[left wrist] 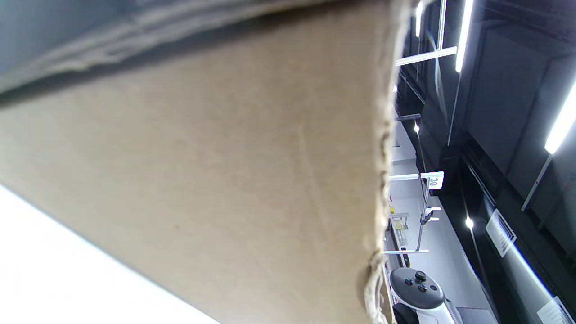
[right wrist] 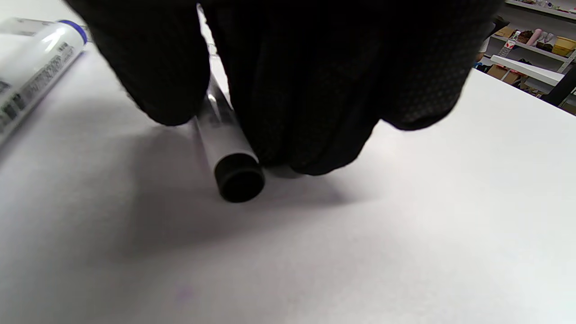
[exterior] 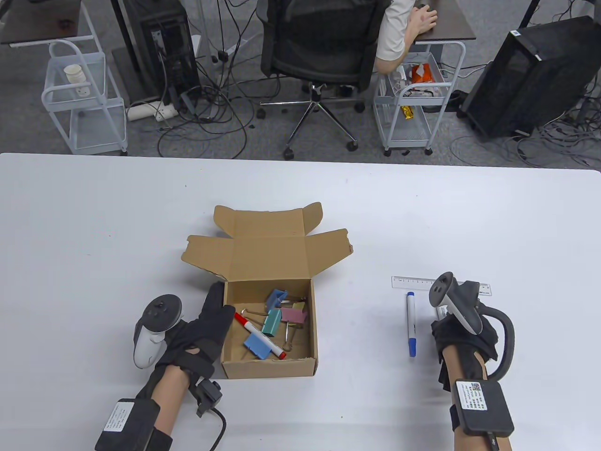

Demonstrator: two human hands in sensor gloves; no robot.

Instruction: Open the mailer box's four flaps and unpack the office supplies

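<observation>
Left hand (exterior: 203,334) we see pressed flat on the box (exterior: 268,366) wall — right hand (exterior: 462,336) pinches a black-capped marker (right wrist: 227,155), blue marker (exterior: 411,324) and ruler (exterior: 418,282) beside.

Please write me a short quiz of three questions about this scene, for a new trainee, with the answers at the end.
1. True or false: the box has its flaps open.
2. Which marker lies inside the box? A) blue marker B) red marker C) black marker
3. What does the right hand rest on?

Key:
1. True.
2. B, the red marker; the blue marker lies on the table below the ruler.
3. The black marker.
</observation>
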